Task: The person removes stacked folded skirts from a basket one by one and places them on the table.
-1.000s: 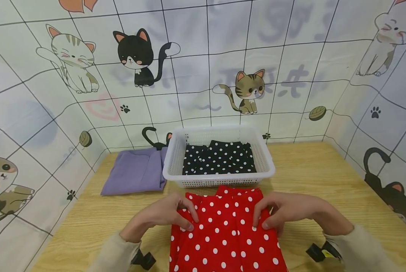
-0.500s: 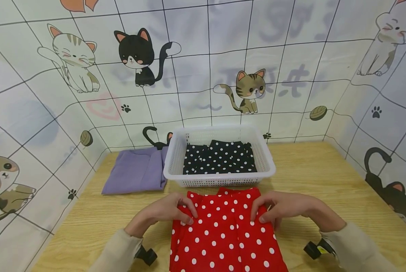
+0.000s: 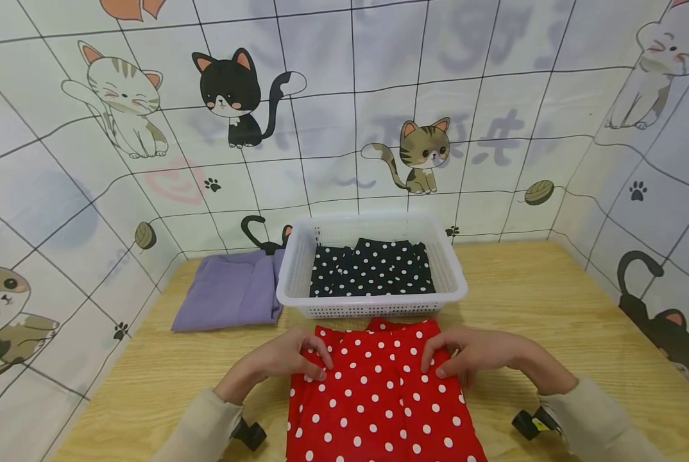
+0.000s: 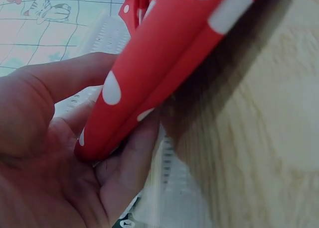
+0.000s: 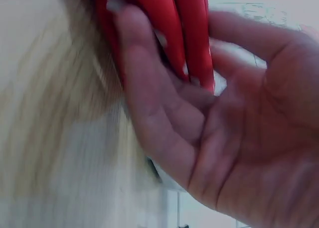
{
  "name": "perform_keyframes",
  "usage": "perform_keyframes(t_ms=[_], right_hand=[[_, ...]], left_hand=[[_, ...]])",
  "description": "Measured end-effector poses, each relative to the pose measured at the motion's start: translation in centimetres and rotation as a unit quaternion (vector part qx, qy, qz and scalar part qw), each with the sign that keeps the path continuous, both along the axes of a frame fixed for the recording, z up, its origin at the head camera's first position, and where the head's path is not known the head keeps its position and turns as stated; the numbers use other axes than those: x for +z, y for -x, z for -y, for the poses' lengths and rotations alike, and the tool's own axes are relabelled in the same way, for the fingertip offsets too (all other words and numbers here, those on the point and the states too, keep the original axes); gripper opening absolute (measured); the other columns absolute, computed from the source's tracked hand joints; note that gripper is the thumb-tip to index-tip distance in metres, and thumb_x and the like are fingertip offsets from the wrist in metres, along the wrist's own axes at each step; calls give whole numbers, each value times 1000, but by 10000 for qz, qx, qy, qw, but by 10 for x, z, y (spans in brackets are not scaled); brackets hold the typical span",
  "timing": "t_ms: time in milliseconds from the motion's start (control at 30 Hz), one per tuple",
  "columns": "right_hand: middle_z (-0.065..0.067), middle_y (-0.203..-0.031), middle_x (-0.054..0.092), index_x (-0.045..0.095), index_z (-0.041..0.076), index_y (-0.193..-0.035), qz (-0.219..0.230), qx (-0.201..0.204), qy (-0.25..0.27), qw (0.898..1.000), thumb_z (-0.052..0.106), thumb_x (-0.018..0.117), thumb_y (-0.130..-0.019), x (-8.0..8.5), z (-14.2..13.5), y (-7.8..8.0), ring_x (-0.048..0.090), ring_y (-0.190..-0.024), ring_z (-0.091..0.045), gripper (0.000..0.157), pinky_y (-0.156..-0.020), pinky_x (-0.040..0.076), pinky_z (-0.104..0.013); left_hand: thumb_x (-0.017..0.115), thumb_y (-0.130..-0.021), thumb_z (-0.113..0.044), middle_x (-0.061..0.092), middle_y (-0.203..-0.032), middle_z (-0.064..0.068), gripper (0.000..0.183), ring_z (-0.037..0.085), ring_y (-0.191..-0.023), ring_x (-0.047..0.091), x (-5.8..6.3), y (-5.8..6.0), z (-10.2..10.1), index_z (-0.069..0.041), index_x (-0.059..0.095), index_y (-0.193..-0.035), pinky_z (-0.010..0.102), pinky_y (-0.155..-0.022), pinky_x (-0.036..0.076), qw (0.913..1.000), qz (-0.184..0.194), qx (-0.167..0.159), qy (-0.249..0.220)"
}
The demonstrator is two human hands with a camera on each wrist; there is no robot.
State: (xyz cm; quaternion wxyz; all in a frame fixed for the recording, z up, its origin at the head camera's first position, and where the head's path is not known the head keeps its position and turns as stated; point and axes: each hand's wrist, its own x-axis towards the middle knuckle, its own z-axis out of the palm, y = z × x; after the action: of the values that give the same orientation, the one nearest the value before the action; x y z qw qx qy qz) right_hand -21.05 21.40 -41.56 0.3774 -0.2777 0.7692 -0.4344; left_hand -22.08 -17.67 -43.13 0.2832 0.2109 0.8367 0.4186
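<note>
A red cloth garment with white dots, folded in layers, lies at the front middle of the table and runs out of the head view's lower edge. My left hand grips its left side, thumb and index finger on top; the left wrist view shows other fingers under the folded edge. On the right side my right hand grips the garment the same way, with fingers beneath the layers in the right wrist view. The garment's lower end is out of sight.
Behind the garment stands a white plastic basket holding folded black dotted cloth. A folded purple cloth lies left of the basket, on the wooden table. Cat-printed sheeting encloses the back and sides.
My right hand has shifted slightly left, bringing the garment's right edge inward. The left hand stays nearly in place. The basket and the purple cloth have not moved.
</note>
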Motion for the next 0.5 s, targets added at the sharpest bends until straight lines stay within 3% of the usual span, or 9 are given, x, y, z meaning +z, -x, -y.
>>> perform_keyframes(t_ms=[267,500], right_hand=[[-8,-124,60,60,17,-125,209,417,-296,9985,19,65,-98,1,-5,0,75,-80,-22,27,-61,60,-25],[-10,-118,68,57,14,-129,461,594,-176,9970,19,65,-99,3,-7,2,76,-74,-23,32,-63,60,-24]], left_hand=[[79,-86,-6,66,-103,1,13,22,-103,56,-7,0,-1,-17,79,-92,31,-75,54,9996,-165,-166,153],[79,-87,-8,66,-105,0,13,22,-105,56,-6,1,0,-19,80,-93,31,-76,55,9995,-120,-249,177]])
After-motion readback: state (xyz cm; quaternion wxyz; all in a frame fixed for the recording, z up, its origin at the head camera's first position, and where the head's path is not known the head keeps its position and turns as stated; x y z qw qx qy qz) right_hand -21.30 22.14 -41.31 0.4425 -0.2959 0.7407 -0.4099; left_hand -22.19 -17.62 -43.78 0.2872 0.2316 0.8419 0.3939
